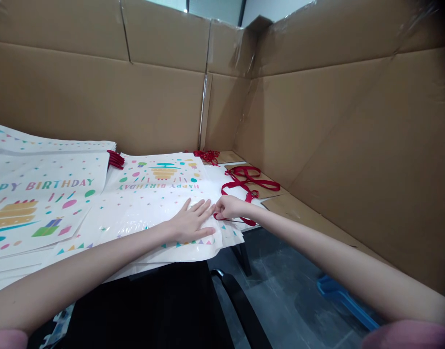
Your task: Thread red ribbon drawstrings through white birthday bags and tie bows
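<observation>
My left hand (193, 223) lies flat with fingers spread on a white printed sheet or bag (135, 206) decorated with "Happy Birthday", a cake and stars. Just right of it, my right hand (227, 207) is closed, thumb and fingers pinched on a red ribbon (249, 222) at the sheet's right edge. More red ribbon (258, 183) lies in loose loops behind my right hand. Another stack of the printed sheets (44, 194) lies to the left, with folded red ribbon (115, 159) at its right edge.
Tall cardboard walls (334, 121) stand behind and to the right. A tangle of red strands (207, 156) sits near the back corner. In front are a black chair (153, 310) and its armrest (240, 305). A blue plastic object (345, 300) is on the floor at the lower right.
</observation>
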The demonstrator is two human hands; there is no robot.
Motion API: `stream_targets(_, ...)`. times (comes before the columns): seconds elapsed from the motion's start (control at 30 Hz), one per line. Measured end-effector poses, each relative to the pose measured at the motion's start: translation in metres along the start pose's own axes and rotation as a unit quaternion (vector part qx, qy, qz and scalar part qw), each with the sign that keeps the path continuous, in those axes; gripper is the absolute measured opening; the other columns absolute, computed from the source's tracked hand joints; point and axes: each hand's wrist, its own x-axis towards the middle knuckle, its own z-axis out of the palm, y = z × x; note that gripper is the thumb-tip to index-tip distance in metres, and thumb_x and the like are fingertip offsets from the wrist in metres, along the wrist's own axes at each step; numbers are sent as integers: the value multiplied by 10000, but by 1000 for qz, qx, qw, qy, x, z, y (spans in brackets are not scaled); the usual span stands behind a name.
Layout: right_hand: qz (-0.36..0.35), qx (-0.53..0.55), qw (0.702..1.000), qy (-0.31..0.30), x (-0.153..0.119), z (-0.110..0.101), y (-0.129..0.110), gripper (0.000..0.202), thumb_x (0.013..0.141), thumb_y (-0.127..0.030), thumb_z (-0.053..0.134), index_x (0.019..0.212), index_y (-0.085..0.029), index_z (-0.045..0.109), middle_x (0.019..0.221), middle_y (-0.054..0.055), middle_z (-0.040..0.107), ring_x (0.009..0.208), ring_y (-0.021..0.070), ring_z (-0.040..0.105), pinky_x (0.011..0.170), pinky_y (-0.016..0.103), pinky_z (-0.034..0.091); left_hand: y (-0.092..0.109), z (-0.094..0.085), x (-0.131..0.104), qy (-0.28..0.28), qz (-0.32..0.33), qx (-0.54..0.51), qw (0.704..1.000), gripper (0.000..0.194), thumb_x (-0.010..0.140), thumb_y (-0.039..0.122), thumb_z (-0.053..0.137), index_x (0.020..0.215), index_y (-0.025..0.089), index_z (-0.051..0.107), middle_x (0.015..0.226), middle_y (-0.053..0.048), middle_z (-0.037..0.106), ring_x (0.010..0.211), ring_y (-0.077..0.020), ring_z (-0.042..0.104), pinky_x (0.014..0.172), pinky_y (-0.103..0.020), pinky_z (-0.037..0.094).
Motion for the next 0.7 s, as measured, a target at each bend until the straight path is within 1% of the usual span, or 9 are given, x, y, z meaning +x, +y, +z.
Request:
stream_targets(0.07,2,-25,1000,16,-5,-1,-4,89,680,-202,615,693,-127,660,621,5,596,558,103,466,512,213,309,1,1,0,-2,-2,8,1000,783,870,699,116,1503,247,28,1568,-54,-5,1458,-250,-17,1154,-553,-54)
stream_targets(0.17,2,-39,999,31,-11,0,-7,115,707,-209,625,736,-112,678,668,19,619,597,107,490,538,208,324,2,2,1,0,-3,16,1000,782,867,704,109,1503,253,43,1569,-50,-8,1458,-251,-15,1155,-561,-42)
stream_targets(0.37,2,-24,999,43,-13,5,-2,134,728,-237,623,739,-108,657,653,16,597,596,109,483,544,213,328,4,0,0,-5,-6,20,1000,788,867,701,85,1502,235,80,1567,-58,-7,1459,-242,-18,1156,-564,-42)
stream_targets(0.43,-6,-5,999,39,-12,6,3,144,729,-255,625,735,-112,643,653,12,585,600,110,483,548,213,333,4,-1,-1,-9,-6,20,1000,782,869,697,79,1502,238,75,1566,-58,-9,1459,-240,-20,1154,-567,-44)
stream_targets(0.53,-13,31,999,10,-15,4,15,163,726,-277,627,769,-120,627,672,8,576,607,111,481,548,212,337,4,-2,-1,-10,-6,17,1000,770,872,693,76,1502,250,55,1567,-54,-10,1459,-242,-19,1152,-572,-38)
stream_targets(0.6,-26,38,999,-5,-22,1,25,168,720,-277,629,788,-124,615,701,8,575,629,114,478,561,213,337,4,-1,-1,-6,-5,15,1000,764,873,692,80,1502,258,48,1568,-50,-7,1458,-246,-18,1152,-573,-34)
stream_targets(0.7,-49,12,999,-5,-38,-1,40,172,714,-281,637,788,-129,604,722,4,562,658,117,461,579,218,323,4,-1,-1,-4,-8,12,1000,773,869,699,87,1502,258,50,1569,-53,-9,1458,-252,-16,1153,-570,-36)
